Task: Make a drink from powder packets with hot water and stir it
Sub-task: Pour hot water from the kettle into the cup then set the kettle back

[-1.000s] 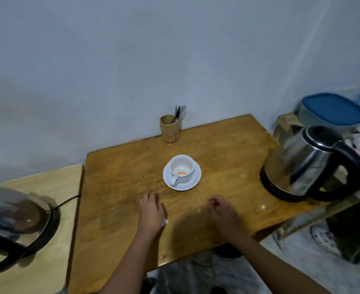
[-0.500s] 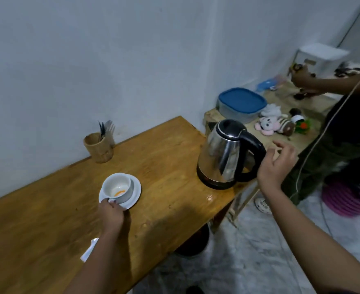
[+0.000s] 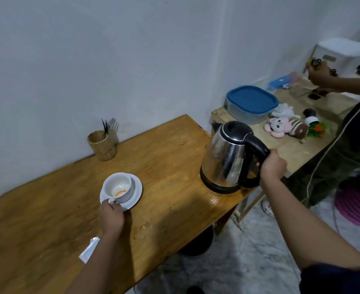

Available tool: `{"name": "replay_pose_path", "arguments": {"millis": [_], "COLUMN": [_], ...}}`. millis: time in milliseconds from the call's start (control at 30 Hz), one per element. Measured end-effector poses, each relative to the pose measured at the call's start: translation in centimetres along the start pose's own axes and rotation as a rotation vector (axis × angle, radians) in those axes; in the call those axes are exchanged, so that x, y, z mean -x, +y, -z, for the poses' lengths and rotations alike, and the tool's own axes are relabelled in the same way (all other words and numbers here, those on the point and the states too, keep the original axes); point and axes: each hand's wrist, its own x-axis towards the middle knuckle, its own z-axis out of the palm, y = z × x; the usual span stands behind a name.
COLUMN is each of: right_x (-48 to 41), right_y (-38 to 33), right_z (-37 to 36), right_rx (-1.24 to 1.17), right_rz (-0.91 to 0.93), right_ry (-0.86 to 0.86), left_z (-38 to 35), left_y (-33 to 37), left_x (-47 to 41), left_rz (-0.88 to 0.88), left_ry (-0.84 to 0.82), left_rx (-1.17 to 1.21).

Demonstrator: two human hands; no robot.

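Wooden table [image 3: 170, 158] against a pale wall. At its right end stands my steel electric kettle [image 3: 228, 158]; my right hand [image 3: 273, 165] is wrapped around its black handle. Mid-table, my left hand [image 3: 111, 217] pinches the white cup [image 3: 117, 187] by its handle, orange powder inside, on its saucer [image 3: 137, 190].

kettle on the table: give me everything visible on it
The kettle is a rounded jug with a shiny steel-looking body, a black lid that is shut, a black loop handle and a black base ring. Its short spout points away toward the wall. It stands upright near the right end of the wooden table, close to the edge. The right hand is closed around the handle; nothing else touches it. Whether it holds water cannot be seen.
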Motion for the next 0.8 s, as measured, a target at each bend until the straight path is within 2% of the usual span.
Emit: {"name": "replay_pose_path", "arguments": {"millis": [267, 467, 633, 800], "right_x": [0.7, 1.6, 2.1, 4.5], "right_y": [-2.1, -5.1, -8.0, -8.7], "right_z": [-0.9, -1.3, -3.5, -7.3], "right_rx": [-0.014, -0.004, 0.095, 0.23], "right_rz": [-0.009, 0.132, 0.283, 0.377], "right_ry": [0.043, 0.022, -0.066, -0.226], "left_z": [-0.1, 0.0, 0.8, 1.9], "left_y": [0.7, 1.2, 1.0, 0.9], "left_x": [0.1, 0.3, -0.1, -0.5], "left_rz": [0.096, 0.119, 0.092, 0.019], "left_ry": [0.005, -0.018, -0.1, -0.121], "left_rx": [-0.006, 0.0, -0.043, -0.055]}}
